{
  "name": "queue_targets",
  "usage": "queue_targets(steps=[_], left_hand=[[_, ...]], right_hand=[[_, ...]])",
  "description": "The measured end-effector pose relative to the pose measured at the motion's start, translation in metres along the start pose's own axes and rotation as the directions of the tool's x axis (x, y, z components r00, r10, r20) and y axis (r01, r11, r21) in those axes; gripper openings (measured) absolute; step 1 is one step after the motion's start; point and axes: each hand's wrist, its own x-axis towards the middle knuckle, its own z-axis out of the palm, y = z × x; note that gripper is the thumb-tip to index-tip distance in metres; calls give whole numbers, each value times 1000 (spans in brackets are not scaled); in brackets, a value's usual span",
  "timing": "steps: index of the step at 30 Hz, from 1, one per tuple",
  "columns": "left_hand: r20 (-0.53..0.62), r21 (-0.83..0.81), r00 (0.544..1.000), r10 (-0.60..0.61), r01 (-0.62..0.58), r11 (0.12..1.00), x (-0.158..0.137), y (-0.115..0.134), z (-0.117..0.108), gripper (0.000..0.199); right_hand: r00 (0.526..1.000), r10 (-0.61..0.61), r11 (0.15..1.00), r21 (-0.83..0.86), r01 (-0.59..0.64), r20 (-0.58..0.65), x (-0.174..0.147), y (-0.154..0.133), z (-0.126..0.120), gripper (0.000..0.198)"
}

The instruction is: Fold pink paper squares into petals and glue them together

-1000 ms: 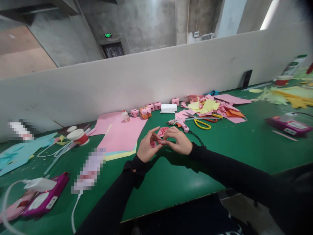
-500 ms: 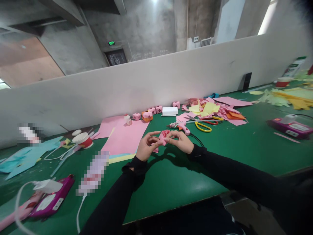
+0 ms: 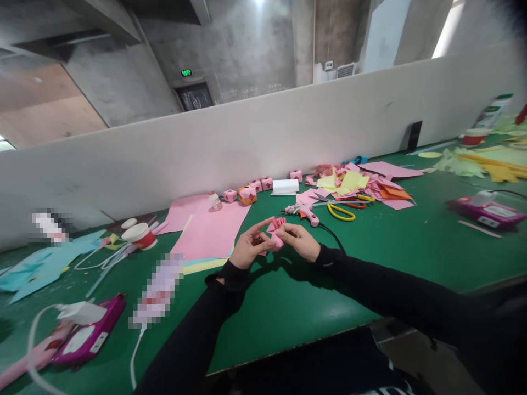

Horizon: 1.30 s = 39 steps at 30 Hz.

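Observation:
Between my two hands is a small pink folded paper piece (image 3: 276,226) with narrow pleats along its upper edge. My left hand (image 3: 250,247) pinches it from the left, thumb below and index finger stretched along the top. From the right, my right hand (image 3: 301,241) grips it between thumb and fingertips. Just behind my hands lies a pink glue gun (image 3: 307,213) with a black cord. Scissors with yellow handles (image 3: 342,213) rest farther right. Part of another pink paper bit shows under my left hand.
Pink paper sheets (image 3: 209,233) lie to the left, near a red-and-white paper cup (image 3: 140,236). Small pink paper boxes (image 3: 267,183) line the partition (image 3: 263,131). A pile of paper scraps (image 3: 349,184) sits back right. Purple power strips (image 3: 93,332) occupy both sides of the green table (image 3: 321,312).
My right hand has shifted slightly left and down, and the pink paper piece has turned, showing more of its smooth lower part. Both hands keep hold of it.

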Motion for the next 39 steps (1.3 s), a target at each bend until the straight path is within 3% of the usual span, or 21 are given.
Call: queue_targets(steps=[5, 11, 21, 24, 29, 31, 39], left_hand=[[-13, -130, 999, -29, 27, 991, 1, -3, 0, 72], [-116, -334, 981, -155, 108, 936, 0, 2, 4, 77], [-195, -356, 951, -240, 160, 921, 2, 3, 2, 56], [-274, -389, 936, -222, 103, 915, 3, 3, 2, 51], [-475, -464, 865, -162, -89, 882, 7, 3, 4, 47], [-503, -450, 851, -153, -106, 887, 6, 4, 4, 47], [-380, -327, 914, -142, 11, 945, 1, 7, 8, 53]], right_hand=[[996, 76, 990, 121, -70, -42, 2, 5, 3, 46], [961, 271, 924, 294, -246, -48, 5, 15, 1, 45], [928, 373, 870, 358, -339, -27, 6, 13, -7, 43], [924, 382, 875, 325, -359, -6, 6, 10, -8, 44], [946, 321, 928, 189, -322, 37, 3, 5, -6, 40], [950, 309, 934, 177, -310, 36, 3, 5, -4, 39], [950, 310, 907, 308, -287, -27, 4, 5, -3, 33]])
